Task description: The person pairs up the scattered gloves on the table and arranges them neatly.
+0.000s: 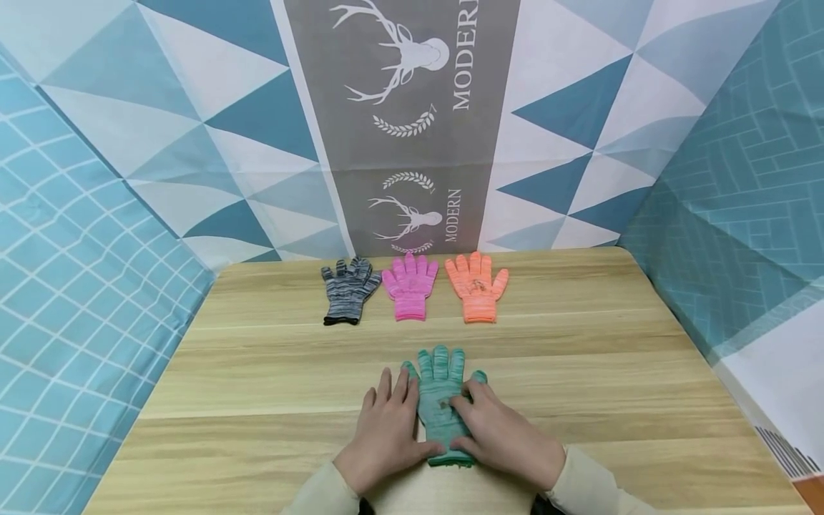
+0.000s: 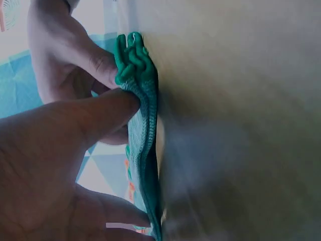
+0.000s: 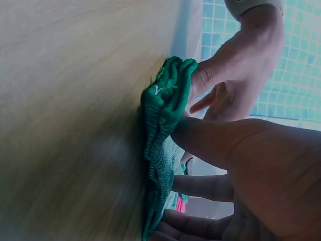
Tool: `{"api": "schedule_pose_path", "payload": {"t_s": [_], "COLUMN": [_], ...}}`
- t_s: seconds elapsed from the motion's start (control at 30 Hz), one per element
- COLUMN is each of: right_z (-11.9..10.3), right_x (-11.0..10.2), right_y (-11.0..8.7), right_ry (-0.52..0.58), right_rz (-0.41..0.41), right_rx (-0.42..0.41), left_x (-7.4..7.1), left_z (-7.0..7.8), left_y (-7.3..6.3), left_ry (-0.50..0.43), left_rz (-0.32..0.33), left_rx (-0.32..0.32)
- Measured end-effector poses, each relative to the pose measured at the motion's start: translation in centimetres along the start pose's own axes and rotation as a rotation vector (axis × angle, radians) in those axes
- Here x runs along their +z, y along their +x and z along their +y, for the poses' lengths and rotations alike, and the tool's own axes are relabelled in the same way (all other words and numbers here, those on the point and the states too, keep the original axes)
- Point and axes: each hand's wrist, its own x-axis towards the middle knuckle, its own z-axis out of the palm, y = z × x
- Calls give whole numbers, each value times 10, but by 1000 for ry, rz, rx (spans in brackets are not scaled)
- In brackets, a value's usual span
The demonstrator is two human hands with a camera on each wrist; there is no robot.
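A green knit glove (image 1: 439, 418) lies flat on the wooden table in front of me, fingers pointing away and the dark green cuff toward me. My left hand (image 1: 388, 430) rests along its left edge, fingers extended and thumb on the cuff. From the right side my right hand (image 1: 505, 435) touches the glove, with its thumb near the cuff and its fingertips by the palm and thumb part. In the left wrist view, the layered cuff of the green glove (image 2: 143, 108) is seen edge-on, thumb pressing on it. The right wrist view shows the glove's folded cuff (image 3: 165, 100) under both thumbs.
Farther back on the wooden table (image 1: 257, 357), a grey-black glove (image 1: 347, 292), a pink glove (image 1: 410, 286) and an orange glove (image 1: 478, 290) lie in a row. A patterned cloth backdrop (image 1: 412, 157) stands behind the table, with blue cloth at both sides.
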Motion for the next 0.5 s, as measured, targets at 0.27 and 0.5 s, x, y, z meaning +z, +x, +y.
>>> {"api": "schedule_pose_path", "payload": {"t_s": [0.27, 0.5], "right_z": [3, 18], "right_x": [-2, -4], "right_y": [-2, -5], "right_ry": [-6, -10], "right_rz": [9, 39], "right_rx": [62, 102], "left_x": [-3, -4], "left_z": [4, 13], "left_y": [16, 34], "left_ry": [26, 44], "left_rz": [-59, -50], "left_rx": [3, 30]}}
